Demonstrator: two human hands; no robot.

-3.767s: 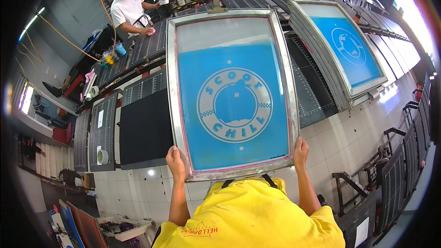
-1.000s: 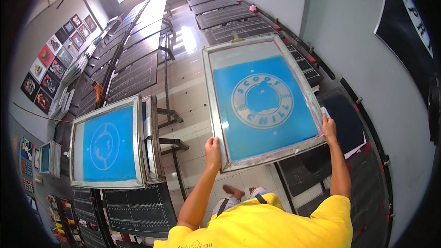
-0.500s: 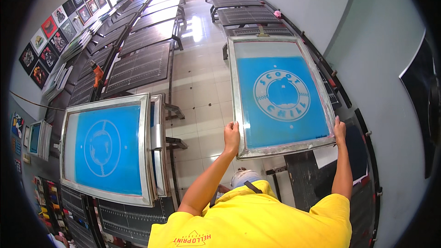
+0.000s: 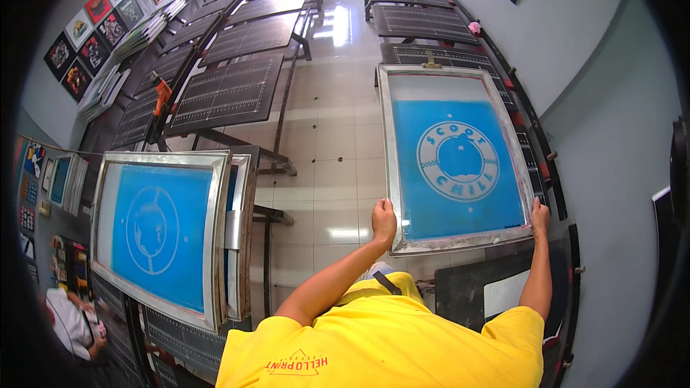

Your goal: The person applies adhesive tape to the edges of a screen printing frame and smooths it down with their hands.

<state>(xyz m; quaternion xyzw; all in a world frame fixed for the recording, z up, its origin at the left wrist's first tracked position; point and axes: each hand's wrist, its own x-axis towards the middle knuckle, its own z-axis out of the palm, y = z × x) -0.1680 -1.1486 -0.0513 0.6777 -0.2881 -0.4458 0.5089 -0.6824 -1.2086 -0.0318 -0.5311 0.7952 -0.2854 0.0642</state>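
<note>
A silkscreen printing frame point(image 4: 460, 233) with blue coated mesh and a pale round design lies ahead of me on the right. My left hand point(image 4: 384, 221) is closed around its near left corner, fingers wrapped over the metal edge. At the near right corner my right hand point(image 4: 540, 217) grips the same frame, thumb pointing up. The frame's far edge lies at a metal clamp point(image 4: 431, 59) on the row of tables. To my left, a second blue silkscreen frame point(image 4: 158, 226) with a circular design leans in front of other metal frames point(image 4: 243, 230); neither hand touches these.
Black printing tables point(image 4: 228, 93) run in rows on both sides of a tiled aisle point(image 4: 338, 129). An orange heat gun point(image 4: 161, 93) stands on the left row. A white sheet point(image 4: 505, 293) lies beneath my right forearm. Another person point(image 4: 75, 323) is at the lower left.
The scene has shifted in view, mostly rightward and downward on the right side. Both hands keep hold of the silkscreen frame. More of the other person shows at the lower left.
</note>
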